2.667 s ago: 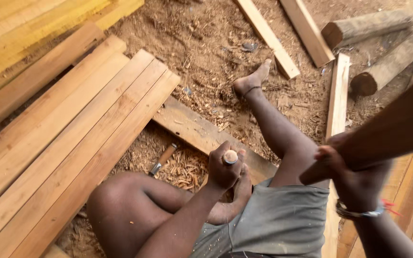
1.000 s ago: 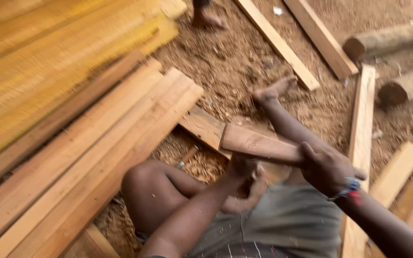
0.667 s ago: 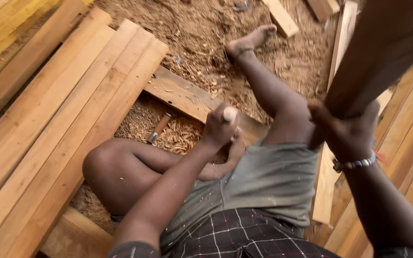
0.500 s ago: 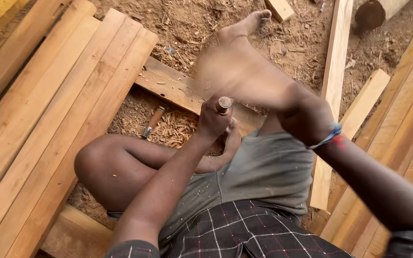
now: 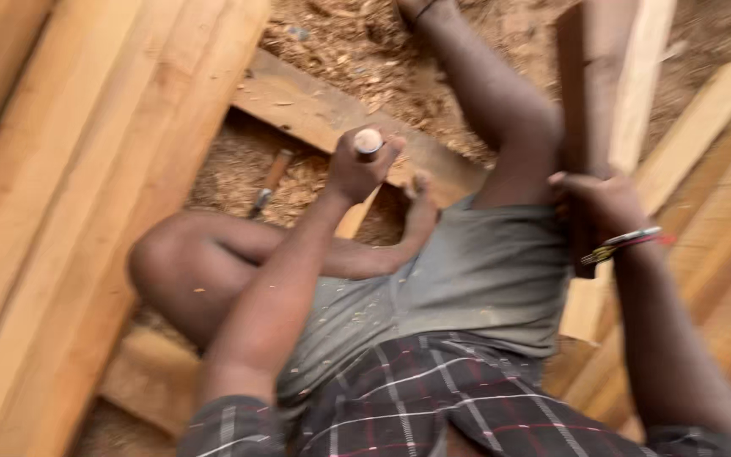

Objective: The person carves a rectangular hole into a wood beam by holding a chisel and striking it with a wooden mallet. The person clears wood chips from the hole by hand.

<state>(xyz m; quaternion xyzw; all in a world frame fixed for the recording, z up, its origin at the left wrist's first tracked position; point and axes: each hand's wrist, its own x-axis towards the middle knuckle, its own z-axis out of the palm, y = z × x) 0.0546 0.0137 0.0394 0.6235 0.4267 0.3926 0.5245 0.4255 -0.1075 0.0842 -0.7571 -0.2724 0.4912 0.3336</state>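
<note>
I sit on the ground with one leg bent and the other stretched out. My left hand [image 5: 357, 169] grips a chisel upright; its round pale handle end [image 5: 369, 140] shows above my fist. The chisel stands over a wooden board [image 5: 298, 97] lying across the sawdust between my legs. My right hand [image 5: 598, 203] is closed around a dark wooden block [image 5: 585, 93] used as a mallet, raised upright beside my right knee. A beaded bracelet [image 5: 628, 244] sits on my right wrist.
Long pale planks [image 5: 69, 195] lie stacked on the left. More planks [image 5: 704, 169] lie on the right. A small tool with a wooden handle [image 5: 268, 182] rests in the sawdust and shavings [image 5: 340, 42] beside my bent knee.
The wooden mallet swung down onto the chisel head, then rose again to the right. My left hand kept the chisel in place throughout. The camera view shifted closer.
</note>
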